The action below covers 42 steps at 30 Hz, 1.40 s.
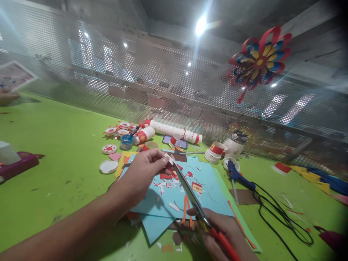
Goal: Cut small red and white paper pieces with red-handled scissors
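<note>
Between the thumb and fingers of my left hand (148, 165) is a small piece of white paper (169, 158). My right hand (220, 232) grips a pair of scissors (194, 199) with red handles and long metal blades. The blade tips reach up to the white paper, and the blades look nearly closed. Under both hands lie light blue paper sheets (214, 192), strewn with red and white paper scraps (165, 185). An orange paper strip (186, 208) and a small red and yellow piece (197, 187) also lie there.
A blue glue gun (239, 175) with a looping black cord (272, 214) lies at right. Paper cups (214, 152), a white jug (236, 145), a long white tube (174, 130), a phone (182, 142) and a blue jar (126, 142) stand behind. Another person's hand (8, 98) holds a picture at far left.
</note>
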Motion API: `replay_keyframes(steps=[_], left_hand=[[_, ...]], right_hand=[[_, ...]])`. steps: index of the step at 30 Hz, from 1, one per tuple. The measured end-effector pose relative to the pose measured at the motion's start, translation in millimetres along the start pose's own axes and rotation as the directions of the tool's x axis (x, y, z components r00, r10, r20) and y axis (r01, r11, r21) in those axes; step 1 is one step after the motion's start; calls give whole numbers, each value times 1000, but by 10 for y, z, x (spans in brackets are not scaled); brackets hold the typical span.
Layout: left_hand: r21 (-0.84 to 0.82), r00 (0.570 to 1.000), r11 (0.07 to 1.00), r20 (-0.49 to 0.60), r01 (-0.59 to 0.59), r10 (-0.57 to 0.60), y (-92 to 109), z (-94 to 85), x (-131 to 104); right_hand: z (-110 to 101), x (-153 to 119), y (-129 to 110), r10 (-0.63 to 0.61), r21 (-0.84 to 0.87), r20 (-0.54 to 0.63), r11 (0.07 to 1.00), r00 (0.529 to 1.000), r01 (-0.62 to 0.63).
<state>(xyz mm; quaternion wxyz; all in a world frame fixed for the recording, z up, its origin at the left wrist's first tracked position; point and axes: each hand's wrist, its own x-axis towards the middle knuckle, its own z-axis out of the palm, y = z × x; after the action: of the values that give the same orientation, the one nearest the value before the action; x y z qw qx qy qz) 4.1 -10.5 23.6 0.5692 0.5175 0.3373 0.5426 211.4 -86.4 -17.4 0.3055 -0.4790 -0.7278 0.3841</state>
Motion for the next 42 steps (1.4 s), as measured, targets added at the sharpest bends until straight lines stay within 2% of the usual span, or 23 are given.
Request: replay_keyframes(steps=[7, 13, 21, 24, 29, 34, 37, 42], left_hand=[[-11, 1000, 1000, -22, 14, -14, 3, 13, -2], [1, 1000, 1000, -14, 11, -11, -14, 8, 7], [-39, 999, 998, -7, 39, -40, 7, 13, 7], [-49, 999, 998, 2, 35, -35, 2, 12, 12], [-14, 1000, 1000, -19, 11, -11, 2, -8, 16], [-11, 1000, 1000, -20, 4, -4, 50, -28, 12], [-29, 1000, 1000, -18, -8, 8, 61, -31, 16], [2, 1000, 1000, -7, -29, 29, 35, -35, 18]], right_hand=[[-1, -9, 66, -5, 38, 6, 999, 1000, 5], [18, -25, 36, 40, 70, 30, 997, 999, -42], [-13, -27, -85, -43, 11, 29, 999, 999, 42], [-12, -19, -86, -31, 27, 29, 999, 999, 31], [-4, -6, -40, 19, 70, 24, 997, 1000, -20], [-2, -17, 65, -5, 134, 5, 991, 1000, 5], [-22, -24, 73, -3, 101, -15, 995, 1000, 4], [-57, -18, 6, -52, -56, -69, 997, 996, 49]])
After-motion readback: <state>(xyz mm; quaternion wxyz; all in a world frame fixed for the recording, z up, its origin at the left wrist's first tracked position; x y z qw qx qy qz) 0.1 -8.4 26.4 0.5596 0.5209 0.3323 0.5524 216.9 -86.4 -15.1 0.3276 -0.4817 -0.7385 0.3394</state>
